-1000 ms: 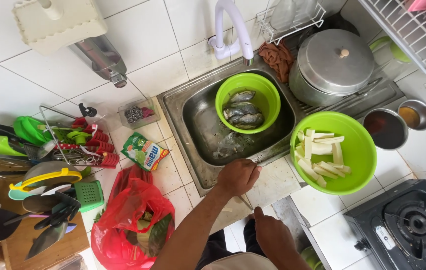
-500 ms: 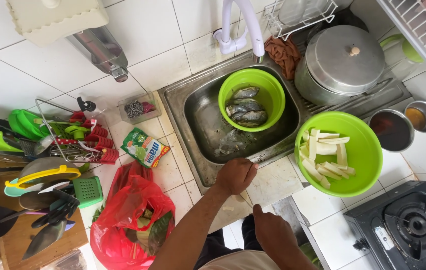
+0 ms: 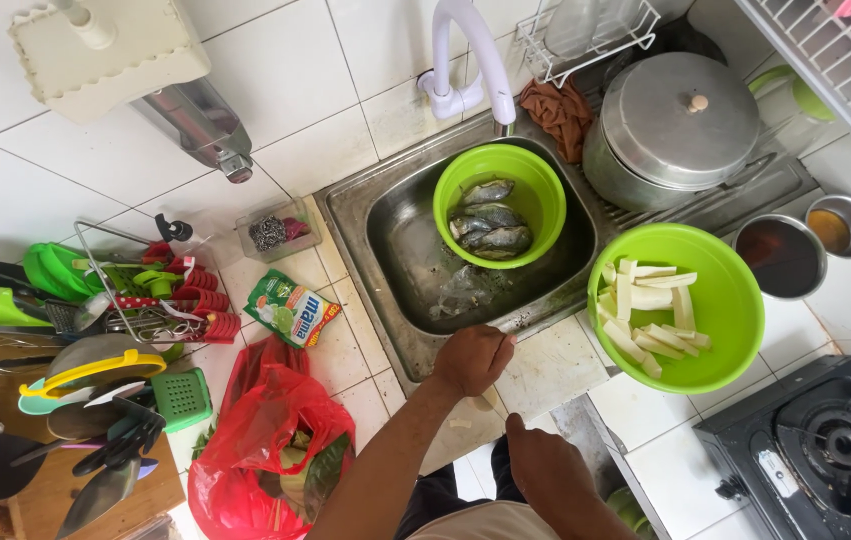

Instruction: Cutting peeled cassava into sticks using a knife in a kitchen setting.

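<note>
Resting on the sink's front rim (image 3: 415, 365), the left hand (image 3: 472, 360) is curled shut, contents hidden; the right hand (image 3: 545, 465) sits just below, fingers unclear; fish (image 3: 490, 228) fill the small green bowl (image 3: 545, 190) in the basin; cut strips (image 3: 645, 305) lie in the bigger bowl (image 3: 725, 300).

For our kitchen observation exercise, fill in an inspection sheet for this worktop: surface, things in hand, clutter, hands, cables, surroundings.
Surface: white tiled counter around a steel sink; worn pale board at the sink's front edge.
Things in hand: left hand rests on the sink's front rim; right hand lower, touching the board; what either grips cannot be told.
Clutter: green bowl of fish in the sink, green bowl of pale strips, red plastic bag, lidded pot.
Hands: bare.
Cables: nothing seen.
Surroundings: white tap, gas stove.
</note>
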